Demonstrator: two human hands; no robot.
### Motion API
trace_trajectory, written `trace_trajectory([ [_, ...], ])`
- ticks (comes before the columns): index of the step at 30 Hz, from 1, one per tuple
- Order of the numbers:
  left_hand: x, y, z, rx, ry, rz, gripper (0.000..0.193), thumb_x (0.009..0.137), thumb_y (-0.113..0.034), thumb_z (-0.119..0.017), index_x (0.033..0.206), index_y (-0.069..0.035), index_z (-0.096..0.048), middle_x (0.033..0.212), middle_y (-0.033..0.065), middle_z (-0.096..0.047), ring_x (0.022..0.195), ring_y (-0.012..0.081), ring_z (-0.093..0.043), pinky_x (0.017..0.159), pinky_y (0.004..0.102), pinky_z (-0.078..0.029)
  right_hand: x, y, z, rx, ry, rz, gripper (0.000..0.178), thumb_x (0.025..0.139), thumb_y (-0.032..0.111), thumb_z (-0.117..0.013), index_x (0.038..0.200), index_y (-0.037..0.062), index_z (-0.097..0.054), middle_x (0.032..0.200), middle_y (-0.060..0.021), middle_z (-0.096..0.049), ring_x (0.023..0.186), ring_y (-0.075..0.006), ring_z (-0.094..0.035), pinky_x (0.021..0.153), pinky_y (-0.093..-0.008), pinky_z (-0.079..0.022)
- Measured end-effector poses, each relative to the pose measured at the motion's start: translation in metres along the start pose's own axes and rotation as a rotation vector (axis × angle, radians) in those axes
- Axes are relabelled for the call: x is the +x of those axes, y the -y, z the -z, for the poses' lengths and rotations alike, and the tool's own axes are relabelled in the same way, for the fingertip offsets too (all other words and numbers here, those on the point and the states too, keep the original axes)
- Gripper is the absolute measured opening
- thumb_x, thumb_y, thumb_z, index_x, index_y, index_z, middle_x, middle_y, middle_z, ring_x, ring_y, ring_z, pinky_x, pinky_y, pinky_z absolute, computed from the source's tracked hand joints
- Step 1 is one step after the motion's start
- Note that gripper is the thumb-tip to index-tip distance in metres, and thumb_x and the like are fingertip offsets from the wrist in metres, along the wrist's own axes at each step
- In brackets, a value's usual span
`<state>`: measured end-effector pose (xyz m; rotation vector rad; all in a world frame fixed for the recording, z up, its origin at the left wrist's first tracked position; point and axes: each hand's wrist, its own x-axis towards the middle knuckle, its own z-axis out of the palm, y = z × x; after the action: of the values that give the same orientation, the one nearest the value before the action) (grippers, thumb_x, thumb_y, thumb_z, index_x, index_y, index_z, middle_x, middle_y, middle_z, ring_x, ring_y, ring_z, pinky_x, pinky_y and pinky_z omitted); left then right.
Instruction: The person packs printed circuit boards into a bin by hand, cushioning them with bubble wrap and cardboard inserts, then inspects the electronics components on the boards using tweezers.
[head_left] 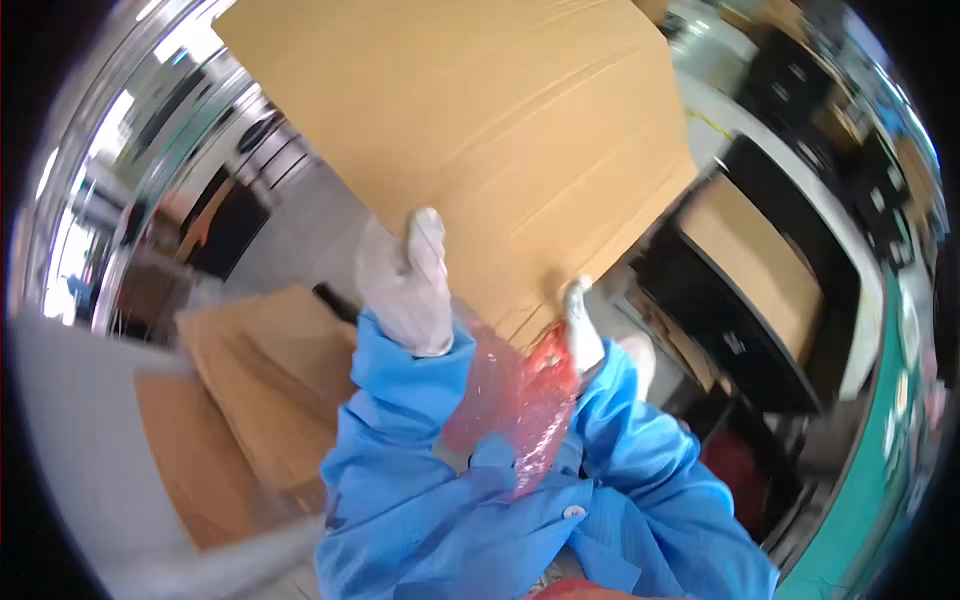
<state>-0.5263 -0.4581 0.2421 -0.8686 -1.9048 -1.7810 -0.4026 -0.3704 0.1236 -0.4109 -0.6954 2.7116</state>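
A large brown cardboard sheet (480, 130) stretches out in front of me, creased across its face. My left hand (405, 290), in a white glove, is closed on its near left edge with the thumb on top. At the near right corner my right hand (582, 330), also gloved, grips the sheet, its fingers mostly hidden beneath. A pink-red translucent plastic bag or wrap (520, 400) hangs between my forearms, bunched against my right hand. Whether that hand pinches the plastic too, I cannot tell.
Folded brown cardboard (270, 370) lies at the lower left. A black crate (720, 310) with cardboard inside stands to the right, beside a green-edged worktop (850, 500). More black boxes (785, 75) sit at the far right. Metal railings (140, 240) run along the left.
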Motion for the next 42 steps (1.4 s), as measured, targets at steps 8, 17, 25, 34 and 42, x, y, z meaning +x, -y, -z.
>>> trace_trajectory([
  [8,-0.046,0.05,-0.114,-1.367,0.238,1.08,0.051,0.095,-0.039,-0.05,0.132,-0.004,-0.048,0.114,0.0115,-0.064,0.097,0.0246,-0.062,0.085,0.0365,-0.051,-0.163,0.183,0.156,-0.955,-0.568,0.254,0.033,0.09,0.02,-0.066,0.115,0.0005,-0.061,0.105,-0.0034,-0.065,0.093,-0.0119,-0.059,0.084,-0.0298,-0.048],
  [17,-0.087,0.009,-0.333,-0.419,0.977,0.6,0.063,0.086,-0.04,-0.066,0.129,0.002,-0.049,0.11,0.0166,-0.065,0.099,0.0236,-0.062,0.086,0.0362,-0.048,-0.335,0.346,0.303,-1.333,-1.21,0.278,0.058,0.087,0.03,-0.067,0.125,-0.01,-0.049,0.119,-0.0199,-0.062,0.109,-0.0256,-0.06,0.095,-0.0333,-0.044],
  [25,-0.098,0.103,-0.495,0.235,1.41,-0.037,0.058,0.079,-0.047,-0.067,0.113,0.0,-0.062,0.111,0.0229,-0.064,0.103,0.0353,-0.061,0.088,0.0402,-0.048,-0.309,0.389,0.402,-1.619,-1.403,-0.153,0.047,0.087,0.036,-0.062,0.112,-0.0027,-0.06,0.101,-0.0248,-0.066,0.1,-0.0401,-0.062,0.087,-0.0428,-0.048],
  [34,-0.174,0.147,-0.5,0.608,1.524,0.13,0.051,0.081,-0.044,-0.065,0.11,-0.002,-0.056,0.109,0.0224,-0.064,0.1,0.0401,-0.061,0.086,0.0488,-0.049,-0.271,0.379,0.389,-1.661,-1.184,-1.215,0.027,0.084,0.028,-0.067,0.097,0.0042,-0.071,0.105,-0.0196,-0.067,0.099,-0.0361,-0.064,0.085,-0.0437,-0.052],
  [42,-0.169,0.137,-0.533,0.963,1.868,-0.026,0.036,0.088,-0.029,-0.059,0.111,-0.002,-0.055,0.114,0.0236,-0.061,0.106,0.0379,-0.059,0.091,0.0453,-0.048,-0.197,0.42,0.396,-1.68,-1.027,-1.015,0.084,0.077,0.042,-0.074,0.142,0.0149,-0.03,0.121,-0.0155,-0.061,0.107,-0.0298,-0.063,0.087,-0.0425,-0.052],
])
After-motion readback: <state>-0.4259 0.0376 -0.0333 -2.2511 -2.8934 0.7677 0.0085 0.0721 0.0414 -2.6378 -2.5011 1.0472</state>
